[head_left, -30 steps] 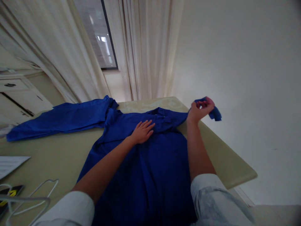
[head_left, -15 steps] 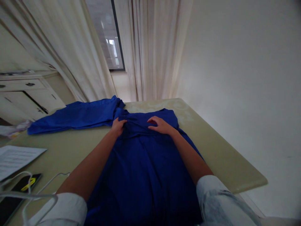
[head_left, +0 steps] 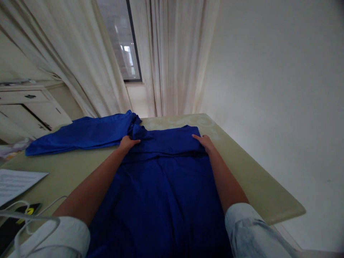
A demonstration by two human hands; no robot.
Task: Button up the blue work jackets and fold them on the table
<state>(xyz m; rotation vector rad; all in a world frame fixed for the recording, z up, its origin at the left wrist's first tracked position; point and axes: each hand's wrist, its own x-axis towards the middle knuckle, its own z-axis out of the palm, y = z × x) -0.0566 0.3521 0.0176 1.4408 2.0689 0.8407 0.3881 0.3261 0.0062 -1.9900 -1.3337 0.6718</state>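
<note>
A long blue button shirt (head_left: 161, 193) lies flat on the pale green table (head_left: 255, 186), its upper part folded over into a straight band. My left hand (head_left: 128, 143) rests at the band's left end, fingers over the fabric where a sleeve (head_left: 80, 135) runs off to the left. My right hand (head_left: 204, 142) sits at the band's right end, its fingers along the folded edge. Both forearms lie over the shirt, and my sleeves hide its near end.
A white paper sheet (head_left: 16, 185), a dark phone (head_left: 16, 224) and a white wire hanger (head_left: 29, 218) lie at the table's near left. A white cabinet (head_left: 29, 107) stands beyond the left side. Cream curtains (head_left: 172, 53) hang past the far edge, and a wall runs along the right.
My hands have slid apart to opposite ends of the folded band. The shirt's upper part now lies straighter and flatter.
</note>
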